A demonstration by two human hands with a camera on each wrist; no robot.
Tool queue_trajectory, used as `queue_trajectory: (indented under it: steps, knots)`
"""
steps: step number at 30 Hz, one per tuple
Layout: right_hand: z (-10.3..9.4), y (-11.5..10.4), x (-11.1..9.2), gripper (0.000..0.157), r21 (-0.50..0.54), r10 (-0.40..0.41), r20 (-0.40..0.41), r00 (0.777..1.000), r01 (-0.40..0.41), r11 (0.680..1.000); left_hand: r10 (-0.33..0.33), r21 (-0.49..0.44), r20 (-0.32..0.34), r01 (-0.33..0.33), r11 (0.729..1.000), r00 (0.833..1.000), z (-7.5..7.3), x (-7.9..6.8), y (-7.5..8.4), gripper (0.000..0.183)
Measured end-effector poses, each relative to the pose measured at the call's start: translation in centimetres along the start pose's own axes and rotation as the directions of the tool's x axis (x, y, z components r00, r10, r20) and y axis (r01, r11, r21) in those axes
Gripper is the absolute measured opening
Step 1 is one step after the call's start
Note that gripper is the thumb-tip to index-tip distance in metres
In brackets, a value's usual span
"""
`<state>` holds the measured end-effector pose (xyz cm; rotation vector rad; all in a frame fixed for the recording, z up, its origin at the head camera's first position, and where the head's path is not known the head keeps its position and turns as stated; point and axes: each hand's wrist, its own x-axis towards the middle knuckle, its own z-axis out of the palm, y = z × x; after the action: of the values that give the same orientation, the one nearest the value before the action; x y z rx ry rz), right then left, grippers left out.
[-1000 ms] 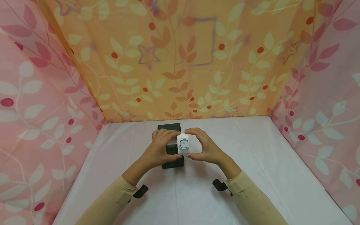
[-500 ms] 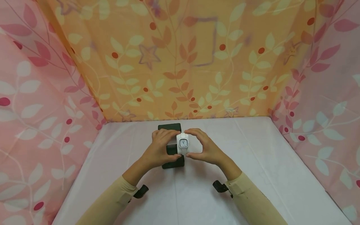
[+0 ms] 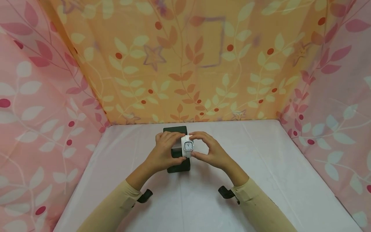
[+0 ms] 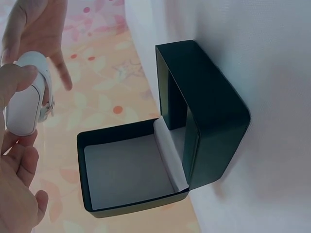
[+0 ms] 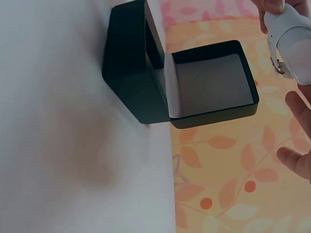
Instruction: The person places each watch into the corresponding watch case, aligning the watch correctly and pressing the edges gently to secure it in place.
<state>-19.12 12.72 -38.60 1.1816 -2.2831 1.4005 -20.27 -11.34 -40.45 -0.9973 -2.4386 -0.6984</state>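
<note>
A white wristwatch with a squarish silver-rimmed dial and white strap is wrapped round a pale cushion. My left hand pinches it on the left, fingertips at the top edge and thumb at the bottom. On the right side my right hand pinches it likewise with thumb and forefinger. Its other fingers stand off the watch. Behind and below the hands stands a dark green watch box, lid raised, pale-lined; the hands hide part of it in the head view.
The box rests on a white-covered table. A flowered yellow cloth hangs at the back, with pink flowered cloths at the sides. A black wrist camera sits under each sleeve.
Both hands have raised the watch slightly, moving it a little up and left in the head view. The grip has barely altered, and the box stays in place.
</note>
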Motion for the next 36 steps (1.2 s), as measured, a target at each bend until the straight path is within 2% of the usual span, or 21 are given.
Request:
queue_trajectory:
  steps: [5, 10, 14, 24, 29, 33, 36]
  knots:
    - [0.4, 0.1, 0.2, 0.044, -0.002, 0.024, -0.01, 1.0, -0.024, 1.0, -0.004, 0.017, -0.006, 0.004, 1.0, 1.0, 0.0, 0.0, 0.0, 0.082]
    - [0.8, 1.7, 0.2, 0.042, -0.006, 0.055, -0.013, 0.998, -0.055, 0.998, -0.003, 0.034, -0.012, 0.004, 0.999, 1.0, 0.0, 0.0, -0.1, 0.082]
    - [0.8, 2.5, 0.1, 0.038, -0.001, 0.075, 0.007, 0.997, -0.075, 0.997, -0.001, 0.04, -0.009, 0.001, 0.999, 1.0, 0.0, 0.0, -0.2, 0.082]
    - [0.8, 2.8, 0.0, 0.036, -0.007, 0.08, 0.065, 0.995, -0.079, 0.997, -0.019, 0.022, 0.008, 0.018, 1.0, 1.0, 0.1, -0.2, -0.2, 0.082]
    - [0.8, 3.0, -0.2, 0.047, -0.02, 0.06, 0.067, 0.996, -0.059, 0.998, -0.029, -0.001, 0.016, 0.029, 1.0, 0.999, 0.3, -0.4, -0.2, 0.082]
    - [0.3, 1.4, -0.1, 0.057, -0.018, 0.04, 0.072, 0.997, -0.039, 0.999, -0.022, -0.013, 0.019, 0.023, 1.0, 1.0, 0.2, -0.4, -0.2, 0.082]
    - [0.1, 1.1, -0.1, 0.063, -0.018, 0.025, 0.086, 0.996, -0.023, 1.0, -0.021, -0.021, 0.023, 0.021, 1.0, 1.0, 0.1, -0.3, -0.1, 0.082]
